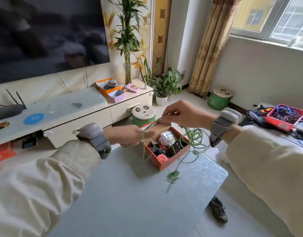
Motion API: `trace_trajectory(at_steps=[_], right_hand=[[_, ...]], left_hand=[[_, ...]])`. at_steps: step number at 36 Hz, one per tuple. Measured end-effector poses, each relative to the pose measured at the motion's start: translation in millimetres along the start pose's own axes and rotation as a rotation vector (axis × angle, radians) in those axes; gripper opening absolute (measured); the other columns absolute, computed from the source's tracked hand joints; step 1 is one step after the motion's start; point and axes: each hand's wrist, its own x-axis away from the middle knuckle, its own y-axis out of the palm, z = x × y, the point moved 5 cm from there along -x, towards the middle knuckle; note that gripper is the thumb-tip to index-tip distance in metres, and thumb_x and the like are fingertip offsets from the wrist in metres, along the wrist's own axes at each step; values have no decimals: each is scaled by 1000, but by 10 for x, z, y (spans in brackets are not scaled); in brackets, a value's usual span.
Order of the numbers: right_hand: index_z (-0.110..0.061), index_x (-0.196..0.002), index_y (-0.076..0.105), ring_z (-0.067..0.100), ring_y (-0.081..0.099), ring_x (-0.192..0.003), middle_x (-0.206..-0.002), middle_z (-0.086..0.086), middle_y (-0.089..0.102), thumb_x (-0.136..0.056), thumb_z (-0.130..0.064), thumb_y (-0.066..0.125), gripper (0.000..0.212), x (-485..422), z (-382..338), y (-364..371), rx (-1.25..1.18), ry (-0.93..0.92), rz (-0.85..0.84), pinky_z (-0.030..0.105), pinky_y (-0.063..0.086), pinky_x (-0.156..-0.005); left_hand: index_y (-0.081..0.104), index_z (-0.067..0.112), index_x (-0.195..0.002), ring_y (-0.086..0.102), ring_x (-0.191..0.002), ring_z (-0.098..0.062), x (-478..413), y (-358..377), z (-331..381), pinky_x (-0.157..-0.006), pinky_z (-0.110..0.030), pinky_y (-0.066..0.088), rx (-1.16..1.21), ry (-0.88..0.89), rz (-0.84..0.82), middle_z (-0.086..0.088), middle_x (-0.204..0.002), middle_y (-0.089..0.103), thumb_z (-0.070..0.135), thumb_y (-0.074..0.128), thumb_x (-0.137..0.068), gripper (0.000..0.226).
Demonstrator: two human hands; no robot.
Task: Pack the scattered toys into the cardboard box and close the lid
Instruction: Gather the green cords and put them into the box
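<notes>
Head view: you've got the cord [196,136] pinched in both hands, left hand [128,135] lower, right hand [185,113] higher. Its loops dangle over the open box [157,161], straight below on the desk [130,194].

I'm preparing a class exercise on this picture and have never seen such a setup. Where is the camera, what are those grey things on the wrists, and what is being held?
There is no machine here. One camera worn on a person's head looks forward and down at their two bare hands. The grey bands on both wrists are worn devices; their purpose isn't visible. The left hand and right hand each pinch a green cord, whose loops hang over an open cardboard box of small toys on the grey table.
</notes>
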Motion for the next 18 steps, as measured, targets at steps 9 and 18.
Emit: trace_trajectory(at_steps=[9,18], right_hand=[[-15,-86,67,-1,50,-53,-70,-9,62,-83,-26,68,12,-15,58,185,146,91,-254,11,39,-51],[-6,-87,57,19,59,-48,-57,2,64,-91,-21,60,16,6,196,250,-401,189,-102,30,52,-51]], left_hand=[[55,8,-61,23,-32,-8,-60,-122,-190,-35,-15,18,-16,-85,84,-2,-44,33,16,25,-101,50],[75,11,-88,14,-31,-3,-15,-211,-254,-31,-13,12,1100,70,-102,4,-41,33,42,20,-98,64]])
